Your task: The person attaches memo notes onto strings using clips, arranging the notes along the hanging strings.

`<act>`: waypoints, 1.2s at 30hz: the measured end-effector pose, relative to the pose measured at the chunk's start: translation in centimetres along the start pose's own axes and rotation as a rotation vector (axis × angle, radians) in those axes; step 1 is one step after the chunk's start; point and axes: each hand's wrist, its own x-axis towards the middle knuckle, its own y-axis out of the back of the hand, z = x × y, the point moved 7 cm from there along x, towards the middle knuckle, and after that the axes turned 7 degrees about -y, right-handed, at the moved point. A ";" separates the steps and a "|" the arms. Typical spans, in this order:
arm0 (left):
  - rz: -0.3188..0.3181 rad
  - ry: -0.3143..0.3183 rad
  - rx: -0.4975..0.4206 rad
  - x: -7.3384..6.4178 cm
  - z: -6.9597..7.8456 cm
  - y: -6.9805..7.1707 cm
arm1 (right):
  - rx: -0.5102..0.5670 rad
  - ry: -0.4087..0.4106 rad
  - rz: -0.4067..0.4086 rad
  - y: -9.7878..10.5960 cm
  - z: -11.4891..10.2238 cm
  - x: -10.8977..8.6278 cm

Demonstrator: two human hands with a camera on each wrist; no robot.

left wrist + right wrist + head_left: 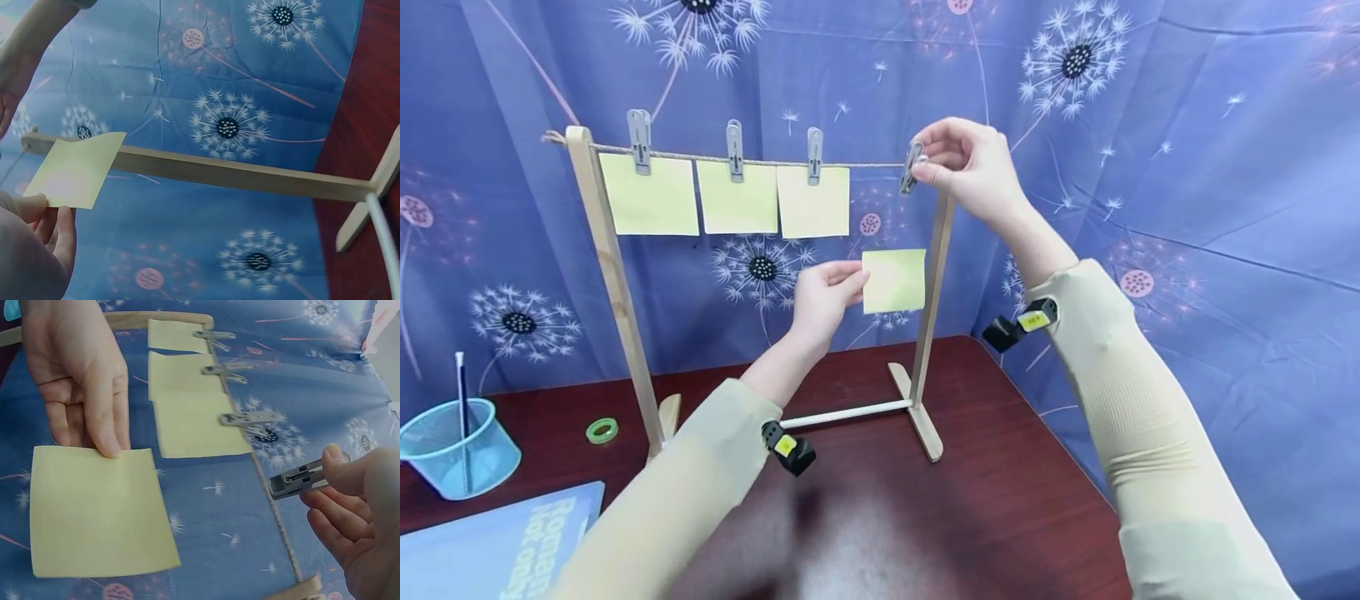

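Observation:
My left hand (pixel 827 300) pinches a yellow sticky note (pixel 895 282) by its left edge, below the twine (pixel 876 165) and near the right post of a wooden frame. In the right wrist view, the note (pixel 100 512) hangs flat from thumb and fingers. Up at the right end of the twine, my right hand (pixel 970 167) pinches a grey clothespin (pixel 912 168) between thumb and fingers. The clothespin (pixel 300 480) lies across or beside the twine; whether it grips it I cannot tell. Three more notes hang under clothespins (pixel 640 142) further left.
The wooden frame's right post (pixel 931 300) stands on a foot (pixel 917 412), joined by a white bar (pixel 846 414). At left are a blue mesh pen cup (pixel 460 450), a green tape roll (pixel 602 430) and a blue book (pixel 497 542). A patterned curtain (pixel 1225 250) hangs behind.

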 end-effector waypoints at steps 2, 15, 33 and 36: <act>-0.008 -0.021 0.027 0.7 1.3 -0.4 | -0.016 -0.009 0.007 0.3 -0.6 0.8; 0.089 -0.049 0.042 4.9 6.8 0.0 | -0.183 -0.092 -0.027 -0.1 -2.3 4.9; 0.136 -0.047 0.115 5.3 6.9 -0.8 | -0.334 -0.179 -0.098 -0.9 -1.1 5.3; 0.154 -0.048 0.118 5.3 6.9 -0.5 | -0.329 -0.190 -0.110 -1.0 -1.0 5.3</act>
